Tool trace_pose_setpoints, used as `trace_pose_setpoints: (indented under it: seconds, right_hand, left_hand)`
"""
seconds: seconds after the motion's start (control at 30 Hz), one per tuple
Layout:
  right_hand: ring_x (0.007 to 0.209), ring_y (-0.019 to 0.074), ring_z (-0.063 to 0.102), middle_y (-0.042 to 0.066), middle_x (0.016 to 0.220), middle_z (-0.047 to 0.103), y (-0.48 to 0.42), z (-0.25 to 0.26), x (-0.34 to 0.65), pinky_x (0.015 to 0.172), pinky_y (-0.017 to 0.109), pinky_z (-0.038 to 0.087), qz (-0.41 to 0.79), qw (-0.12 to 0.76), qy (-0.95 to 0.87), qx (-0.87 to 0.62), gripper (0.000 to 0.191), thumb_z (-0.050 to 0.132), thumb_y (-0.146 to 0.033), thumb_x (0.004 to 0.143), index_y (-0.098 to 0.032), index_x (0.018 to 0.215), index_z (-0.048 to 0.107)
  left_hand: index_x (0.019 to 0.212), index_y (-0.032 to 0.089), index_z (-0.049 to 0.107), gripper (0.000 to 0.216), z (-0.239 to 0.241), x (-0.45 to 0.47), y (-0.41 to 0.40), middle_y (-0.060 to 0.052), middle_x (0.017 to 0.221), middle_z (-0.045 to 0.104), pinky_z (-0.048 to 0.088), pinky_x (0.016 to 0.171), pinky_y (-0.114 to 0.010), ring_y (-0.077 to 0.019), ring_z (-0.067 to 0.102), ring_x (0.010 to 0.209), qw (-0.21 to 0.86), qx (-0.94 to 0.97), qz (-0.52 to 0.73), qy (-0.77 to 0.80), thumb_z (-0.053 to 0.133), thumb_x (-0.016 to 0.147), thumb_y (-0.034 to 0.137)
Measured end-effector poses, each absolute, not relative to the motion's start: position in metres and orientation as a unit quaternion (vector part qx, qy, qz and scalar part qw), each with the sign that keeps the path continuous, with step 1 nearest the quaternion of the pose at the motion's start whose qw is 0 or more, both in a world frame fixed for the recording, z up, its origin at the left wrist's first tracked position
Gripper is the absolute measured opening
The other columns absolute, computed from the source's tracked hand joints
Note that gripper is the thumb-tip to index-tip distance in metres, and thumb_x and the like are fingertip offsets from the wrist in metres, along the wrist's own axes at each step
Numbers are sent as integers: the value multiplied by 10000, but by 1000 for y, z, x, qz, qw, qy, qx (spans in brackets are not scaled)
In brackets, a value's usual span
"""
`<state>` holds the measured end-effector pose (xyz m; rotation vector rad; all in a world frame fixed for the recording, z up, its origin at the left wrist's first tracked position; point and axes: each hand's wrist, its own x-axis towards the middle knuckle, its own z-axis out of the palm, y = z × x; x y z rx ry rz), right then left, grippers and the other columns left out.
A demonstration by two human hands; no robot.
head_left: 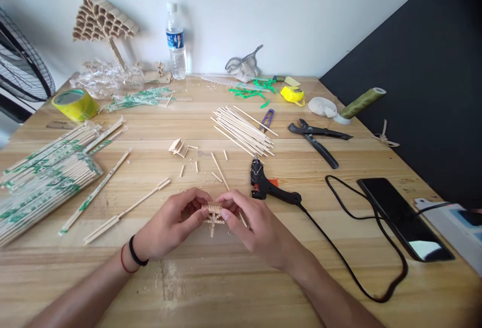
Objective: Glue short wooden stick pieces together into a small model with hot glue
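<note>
Between my two hands is a small model built from short wooden stick pieces (213,210), with a flat slatted top and a part pointing down toward me. My left hand (176,220) pinches its left side with thumb and fingers. On the right side, my right hand (250,220) closes thumb and fingertips on the same model. One long wooden stick (220,170) runs under my right hand on the table. Just beyond lie a small stick-built piece (178,148) and several short cut sticks (216,177). To the right rests a black hot glue gun (271,185).
Loose sticks (243,129) lie mid-table, with purple snips (267,118) and black cutters (320,139) beside them. Wrapped chopsticks (48,182) cover the left. A cable (339,252) loops near a phone (402,215). Behind stand a bottle (175,49), tape (75,104) and a stick-built tree shape (103,21).
</note>
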<state>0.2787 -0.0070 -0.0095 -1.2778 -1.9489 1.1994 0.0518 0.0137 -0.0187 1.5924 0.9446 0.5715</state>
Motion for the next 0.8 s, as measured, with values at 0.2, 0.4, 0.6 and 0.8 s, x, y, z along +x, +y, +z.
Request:
trace_pose_setpoints:
  seconds: [0.2,0.4,0.6,0.8]
  right_hand:
    - [942,192,711,60,1043,744,-6,-12,279,832,298,536,445,298,-703,-468,173,531,-308,1041,-207,1131,640]
    - [865,183,699,49,974,740,-6,-9,278,784,286,545,431,324,-703,-463,169,555,-337,1030,-206,1091,642]
    - [809,170,675,33,909,723,-5,-8,278,747,276,534,423,338,-708,-453,151,567,-315,1013,-202,1072,647]
    - [814,169,670,33,924,724,-6,-8,277,749,280,524,416,342,-712,-450,143,574,-300,1005,-203,1082,647]
  left_hand:
    - [1153,179,602,310,-22,51,13,-70,1015,691,501,791,-317,-197,630,917,587,649,267,403,573,1027,461]
    - [1155,179,614,359,-22,51,13,-84,1040,706,509,797,-322,-211,647,937,603,639,270,395,606,1000,502]
    - [1132,158,656,363,-18,52,14,-94,1025,716,509,813,-332,-216,646,928,593,653,255,396,595,1007,493]
    - [1128,158,658,374,-18,51,14,-83,990,711,503,793,-322,-206,640,895,590,656,249,400,597,1000,504]
